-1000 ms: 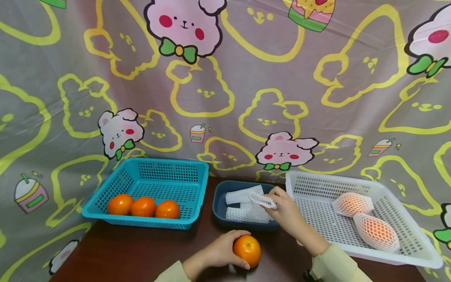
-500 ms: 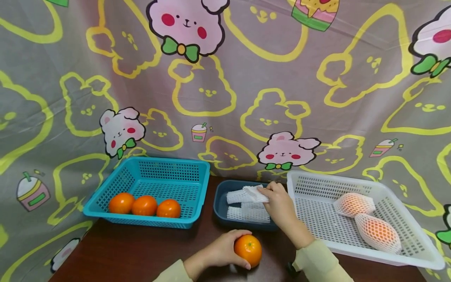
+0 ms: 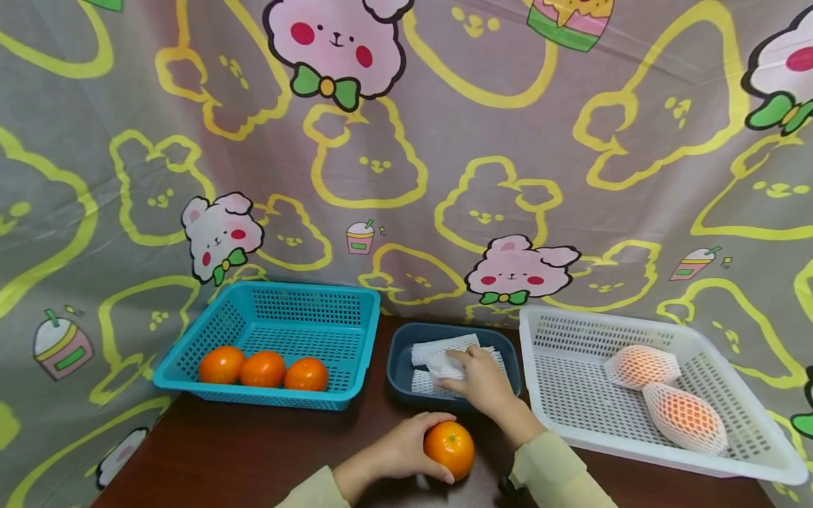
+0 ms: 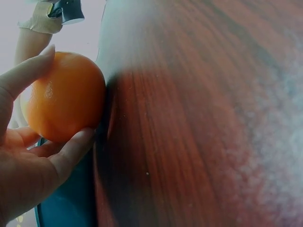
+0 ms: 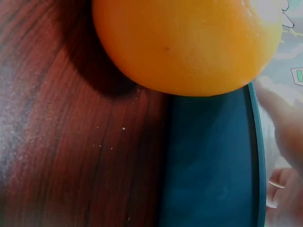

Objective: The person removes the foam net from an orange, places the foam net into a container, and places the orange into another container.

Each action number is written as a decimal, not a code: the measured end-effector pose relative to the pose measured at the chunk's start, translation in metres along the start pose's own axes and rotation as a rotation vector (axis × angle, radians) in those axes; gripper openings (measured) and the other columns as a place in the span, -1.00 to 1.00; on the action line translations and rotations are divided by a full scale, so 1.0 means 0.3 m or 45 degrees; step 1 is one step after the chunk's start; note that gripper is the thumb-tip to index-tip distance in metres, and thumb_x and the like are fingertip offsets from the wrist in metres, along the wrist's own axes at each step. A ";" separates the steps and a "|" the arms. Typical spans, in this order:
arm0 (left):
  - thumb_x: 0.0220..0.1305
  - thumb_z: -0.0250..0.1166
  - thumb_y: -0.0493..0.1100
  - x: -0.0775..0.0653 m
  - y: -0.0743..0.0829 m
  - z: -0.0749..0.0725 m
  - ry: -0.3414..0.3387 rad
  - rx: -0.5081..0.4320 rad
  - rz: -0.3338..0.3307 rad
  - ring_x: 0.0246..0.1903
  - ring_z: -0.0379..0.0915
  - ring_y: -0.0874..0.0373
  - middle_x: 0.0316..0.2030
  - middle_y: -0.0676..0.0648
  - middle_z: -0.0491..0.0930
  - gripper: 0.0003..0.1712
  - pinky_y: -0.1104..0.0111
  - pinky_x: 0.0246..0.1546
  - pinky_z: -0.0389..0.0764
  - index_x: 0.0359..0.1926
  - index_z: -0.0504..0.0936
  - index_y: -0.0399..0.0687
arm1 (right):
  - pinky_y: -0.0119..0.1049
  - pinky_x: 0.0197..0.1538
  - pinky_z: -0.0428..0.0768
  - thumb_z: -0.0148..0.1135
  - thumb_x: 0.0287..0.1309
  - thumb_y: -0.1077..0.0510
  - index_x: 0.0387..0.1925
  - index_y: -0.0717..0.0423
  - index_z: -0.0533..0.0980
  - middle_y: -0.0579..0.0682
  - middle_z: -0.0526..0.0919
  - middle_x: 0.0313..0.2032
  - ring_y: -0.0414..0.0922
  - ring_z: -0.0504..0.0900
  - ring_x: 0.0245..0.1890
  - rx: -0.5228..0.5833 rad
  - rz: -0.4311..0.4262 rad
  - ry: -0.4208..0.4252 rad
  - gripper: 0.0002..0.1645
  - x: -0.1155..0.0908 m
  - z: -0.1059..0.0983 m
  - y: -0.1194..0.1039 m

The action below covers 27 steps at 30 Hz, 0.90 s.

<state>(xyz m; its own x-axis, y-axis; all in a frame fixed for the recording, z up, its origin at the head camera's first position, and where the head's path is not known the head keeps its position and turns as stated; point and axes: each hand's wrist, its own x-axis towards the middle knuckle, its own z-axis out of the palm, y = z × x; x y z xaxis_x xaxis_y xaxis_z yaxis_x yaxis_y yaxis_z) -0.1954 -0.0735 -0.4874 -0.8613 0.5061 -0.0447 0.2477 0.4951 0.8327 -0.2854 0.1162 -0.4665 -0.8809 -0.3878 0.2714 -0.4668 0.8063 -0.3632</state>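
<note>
My left hand [image 3: 406, 448] grips an orange [image 3: 449, 450] on the dark wooden table, thumb on the near side and fingers behind it. The left wrist view shows the same orange [image 4: 66, 97] between thumb and fingers. My right hand [image 3: 483, 381] is over the dark blue tray [image 3: 399, 381], holding a white foam fruit net [image 3: 442, 365] between thumb and fingers. More foam nets [image 3: 438, 349] lie in the tray under it. In the right wrist view, the right hand [image 5: 289, 137] shows only partly at the right edge, behind the large orange [image 5: 189, 47].
At the left, a turquoise basket [image 3: 356, 353] has three oranges [image 3: 263, 370] along its near side. On the right stands a white basket [image 3: 565, 381] with two net-wrapped oranges [image 3: 682, 418]. A patterned cloth [image 3: 406, 141] hangs behind the table.
My right hand has moved left and nearer within the tray area, bringing the foam net lower. The left hand and its orange stay in place.
</note>
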 end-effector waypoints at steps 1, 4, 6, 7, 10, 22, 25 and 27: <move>-0.08 0.69 -0.09 0.000 0.001 0.000 -0.002 0.002 -0.003 0.00 0.45 0.28 0.14 0.04 0.56 -0.13 0.30 0.11 0.50 0.31 0.55 -0.06 | 0.14 0.05 0.62 0.51 0.07 -0.27 0.18 0.10 0.65 0.18 0.61 -0.06 0.16 0.58 -0.02 0.043 0.015 -0.043 -0.24 0.000 0.001 -0.001; -0.07 0.68 -0.07 0.006 -0.009 0.000 -0.012 0.008 0.005 0.01 0.45 0.26 0.15 0.02 0.56 -0.12 0.28 0.12 0.50 0.31 0.54 -0.08 | 0.07 0.08 0.60 0.37 0.24 -0.27 0.20 0.10 0.64 0.12 0.59 -0.10 0.06 0.56 -0.07 0.171 0.042 -0.119 -0.32 0.002 0.003 0.000; -0.05 0.67 -0.02 0.015 -0.029 0.002 -0.020 0.017 0.036 0.02 0.45 0.25 0.16 0.00 0.55 -0.11 0.27 0.12 0.51 0.32 0.53 -0.08 | 0.02 0.00 0.60 0.30 0.34 -0.20 0.18 0.08 0.65 0.06 0.55 -0.17 0.00 0.53 -0.15 0.245 0.060 -0.149 -0.43 0.004 0.002 0.002; -0.04 0.67 0.03 0.020 -0.043 0.004 -0.024 0.020 0.056 0.02 0.45 0.24 0.17 -0.01 0.55 -0.10 0.26 0.12 0.51 0.33 0.52 -0.08 | 0.00 -0.03 0.59 0.28 0.37 -0.16 0.17 0.07 0.66 0.04 0.54 -0.19 -0.02 0.52 -0.17 0.267 0.075 -0.164 -0.49 0.004 0.002 0.003; -0.03 0.65 0.15 0.040 -0.095 0.016 -0.027 0.021 0.099 0.03 0.46 0.24 0.18 0.02 0.54 -0.06 0.25 0.10 0.52 0.35 0.51 0.00 | 0.01 -0.06 0.59 0.33 0.35 0.00 0.11 0.03 0.70 0.02 0.52 -0.23 -0.03 0.52 -0.20 0.283 0.098 -0.211 -0.63 0.007 0.007 0.009; -0.03 0.65 0.16 0.056 -0.149 0.036 -0.029 0.021 0.160 0.03 0.46 0.21 0.21 -0.02 0.52 -0.04 0.26 0.09 0.53 0.37 0.48 0.00 | 0.06 -0.04 0.62 0.62 0.01 0.12 0.08 0.06 0.69 0.14 0.56 -0.18 0.07 0.50 -0.21 0.128 0.176 -0.361 -0.46 0.049 0.021 -0.011; -0.01 0.64 0.17 0.064 -0.162 0.044 -0.029 0.029 0.160 0.02 0.46 0.22 0.21 0.01 0.52 -0.05 0.26 0.08 0.54 0.38 0.48 0.04 | 0.12 0.02 0.61 0.61 0.02 0.13 0.10 0.04 0.68 0.18 0.57 -0.13 0.11 0.50 -0.16 0.124 0.181 -0.392 -0.45 0.054 0.017 -0.011; -0.02 0.63 0.20 0.076 -0.187 0.058 -0.025 0.022 0.161 0.01 0.46 0.22 0.20 0.04 0.53 -0.06 0.26 0.06 0.54 0.37 0.49 0.09 | 0.14 0.05 0.60 0.59 0.04 0.15 0.12 0.03 0.68 0.20 0.58 -0.09 0.11 0.51 -0.14 0.142 0.188 -0.413 -0.45 0.056 0.013 -0.011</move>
<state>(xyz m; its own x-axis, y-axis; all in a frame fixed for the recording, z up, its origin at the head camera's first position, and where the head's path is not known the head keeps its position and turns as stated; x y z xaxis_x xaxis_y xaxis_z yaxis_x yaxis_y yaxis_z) -0.2213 -0.0774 -0.5447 -0.8139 0.5789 0.0487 0.3614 0.4389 0.8226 -0.2990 0.1053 -0.4642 -0.9100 -0.4066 -0.0811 -0.3226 0.8173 -0.4774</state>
